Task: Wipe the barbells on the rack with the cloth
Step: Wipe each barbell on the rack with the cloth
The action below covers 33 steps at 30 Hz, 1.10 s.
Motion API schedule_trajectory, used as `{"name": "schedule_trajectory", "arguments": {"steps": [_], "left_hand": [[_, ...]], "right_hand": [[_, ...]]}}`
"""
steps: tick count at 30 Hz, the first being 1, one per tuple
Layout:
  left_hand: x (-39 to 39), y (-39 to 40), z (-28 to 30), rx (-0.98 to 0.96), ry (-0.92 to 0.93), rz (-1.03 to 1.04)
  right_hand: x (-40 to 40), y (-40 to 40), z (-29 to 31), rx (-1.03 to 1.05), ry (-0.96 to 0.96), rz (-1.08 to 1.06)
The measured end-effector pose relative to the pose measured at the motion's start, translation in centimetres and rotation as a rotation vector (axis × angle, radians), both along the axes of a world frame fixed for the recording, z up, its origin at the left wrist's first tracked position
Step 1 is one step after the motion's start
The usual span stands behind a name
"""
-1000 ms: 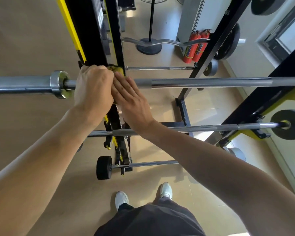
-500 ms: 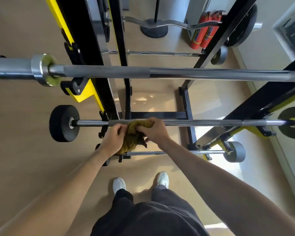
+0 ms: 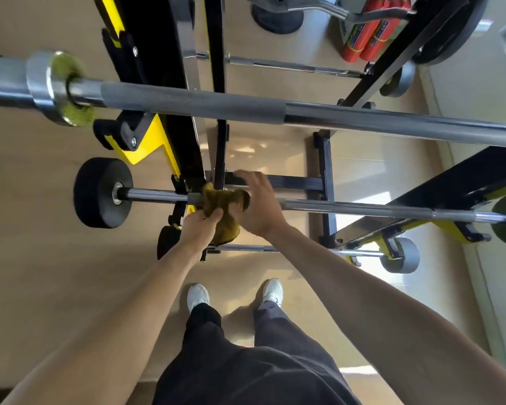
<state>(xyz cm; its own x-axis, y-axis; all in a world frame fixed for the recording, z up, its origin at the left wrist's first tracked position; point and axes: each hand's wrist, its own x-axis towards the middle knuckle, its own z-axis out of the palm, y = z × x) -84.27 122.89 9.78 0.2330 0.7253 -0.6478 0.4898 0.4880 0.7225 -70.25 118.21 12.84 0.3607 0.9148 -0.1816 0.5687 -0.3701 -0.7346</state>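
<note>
With the yellow cloth (image 3: pixel 221 210) pinched by the left hand (image 3: pixel 200 226), it should be wrapped snugly round the fixed-weight barbell (image 3: pixel 348 207) beneath the loosely open right hand (image 3: pixel 257 204).

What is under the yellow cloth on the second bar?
The cloth is draped over the shaft of the second barbell; that stretch of steel is hidden. The left hand pinches it below, and the right hand rests alongside.
</note>
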Motion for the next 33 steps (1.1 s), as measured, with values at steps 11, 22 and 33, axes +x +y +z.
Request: {"name": "schedule_trajectory", "arguments": {"steps": [11,22,33], "left_hand": [[-1.7,1.3,-0.7,0.15,0.357,-0.243],[2.0,0.3,2.2,0.522,0.444,-0.38],[9.3,-3.7,0.3,0.799,0.305,-0.793]], "right_hand": [[-2.3,7.1,-3.7,-0.298,-0.498,0.615],[2.8,3.3,-5.0,-0.223,-0.54,0.531],[11.6,-4.1,-4.9,-0.233,-0.631,0.428]]}}
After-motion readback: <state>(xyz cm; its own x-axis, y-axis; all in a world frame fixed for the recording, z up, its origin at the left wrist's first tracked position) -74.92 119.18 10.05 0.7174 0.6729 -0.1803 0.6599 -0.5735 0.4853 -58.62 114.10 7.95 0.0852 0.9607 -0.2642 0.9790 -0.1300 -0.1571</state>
